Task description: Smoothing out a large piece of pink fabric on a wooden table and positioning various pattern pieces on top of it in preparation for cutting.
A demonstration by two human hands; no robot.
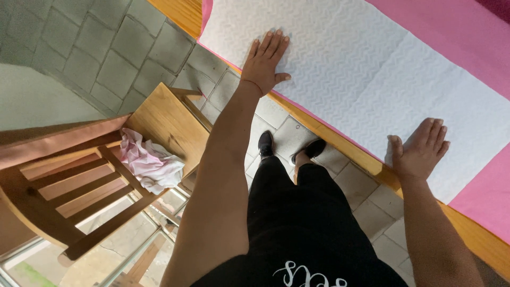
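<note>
1. Head view looks straight down at both my hands, which lie on a white textured sheet (366, 74) with a wavy embossed pattern.
2. My left hand (265, 61) is flat and open, palm down, fingers stretched close together. It presses on the sheet near its near edge and grasps nothing.
3. My right hand (419, 151) is also flat and open, palm down, with the thumb spread to the side. It rests on the sheet near its near edge, well apart from the left hand, and it holds nothing.
4. The white sheet is spread over a pink cloth (478, 48), which shows beyond the sheet and also at the right, beside my right hand.
5. Both layers lie on a wooden table (340, 141); its light wood edge runs diagonally just below my hands.
6. Under the table edge I see my black trousers (297, 212) and my two black shoes (265, 143) on the grey tiled floor (111, 53).
7. At my left stands a wooden chair (79, 196), and on its seat lies a crumpled cloth (149, 162), pink and white, well apart from my hands.
</note>
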